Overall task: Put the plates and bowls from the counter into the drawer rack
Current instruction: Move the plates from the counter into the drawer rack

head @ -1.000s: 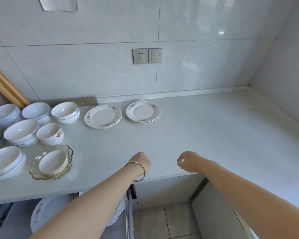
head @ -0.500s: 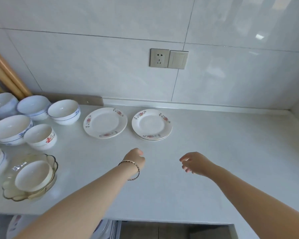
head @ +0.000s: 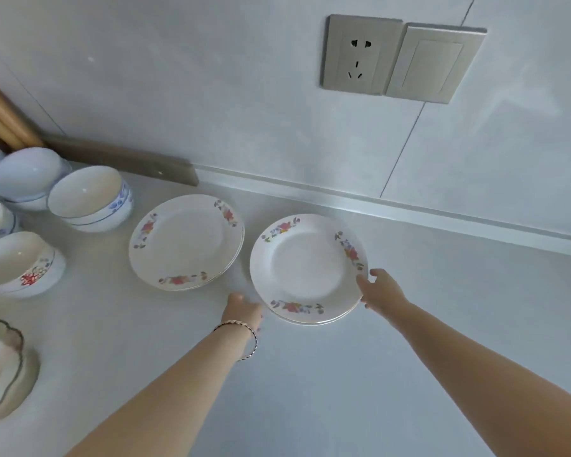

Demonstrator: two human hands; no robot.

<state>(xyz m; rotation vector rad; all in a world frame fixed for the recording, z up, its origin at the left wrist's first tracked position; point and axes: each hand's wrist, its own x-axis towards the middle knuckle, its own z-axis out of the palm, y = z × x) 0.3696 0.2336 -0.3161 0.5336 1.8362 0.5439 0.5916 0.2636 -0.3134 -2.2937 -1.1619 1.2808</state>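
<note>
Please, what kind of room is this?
Most likely a home kitchen: a pale counter against a tiled wall with a socket, holding stacks of flowered plates and several bowls.

Before me I counted two plate stacks [head: 186,241] [head: 307,268], five visible bowls [head: 89,197], one socket [head: 360,54], one switch [head: 434,62].

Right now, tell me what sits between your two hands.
The right plate stack, floral-rimmed, lies between the left hand and right hand, seen in the head view.
</note>
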